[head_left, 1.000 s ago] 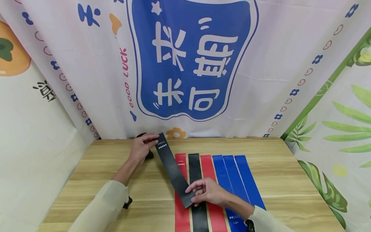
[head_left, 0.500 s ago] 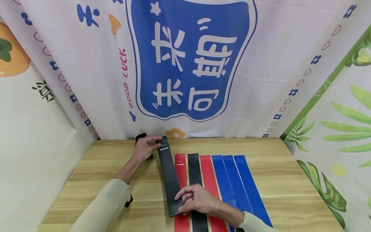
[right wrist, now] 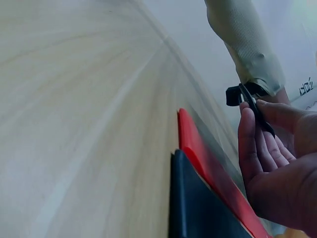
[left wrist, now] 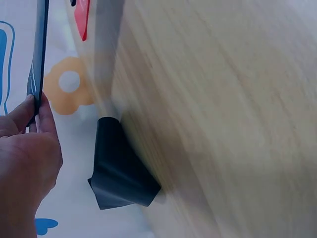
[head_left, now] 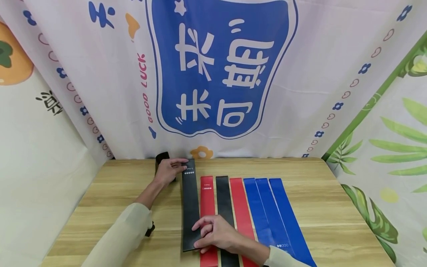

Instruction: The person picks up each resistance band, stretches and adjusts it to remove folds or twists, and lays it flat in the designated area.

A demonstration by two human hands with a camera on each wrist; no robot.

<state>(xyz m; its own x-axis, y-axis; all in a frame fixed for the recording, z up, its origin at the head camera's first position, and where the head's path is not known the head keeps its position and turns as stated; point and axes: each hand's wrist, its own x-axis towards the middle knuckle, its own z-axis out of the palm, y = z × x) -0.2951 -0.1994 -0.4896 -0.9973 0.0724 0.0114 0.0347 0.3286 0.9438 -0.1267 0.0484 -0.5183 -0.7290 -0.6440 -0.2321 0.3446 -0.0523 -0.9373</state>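
A black resistance band [head_left: 190,200] with white printing near its far end is stretched lengthwise between my hands. At the far end, my left hand [head_left: 168,171] pinches it between thumb and fingers; the left wrist view shows the band [left wrist: 39,54] raised off the table. Its near end is pinched by my right hand [head_left: 218,234], which hangs over the neighbouring bands. To the right lie a red band [head_left: 207,207], another black band [head_left: 224,196] and a second red band [head_left: 241,204], side by side and flat. My right hand and forearm hide parts of these.
Several blue bands [head_left: 287,215] lie at the row's right end. Behind my left hand, a crumpled black band [left wrist: 121,171] sits at the table's back edge, against the printed cloth [head_left: 300,122]. Wooden tabletop [head_left: 333,207] extends right of the row.
The held black band has swung from a slant across the red band to nearly straight, left of it. My right hand moved left and nearer; my left hand shifted slightly right.
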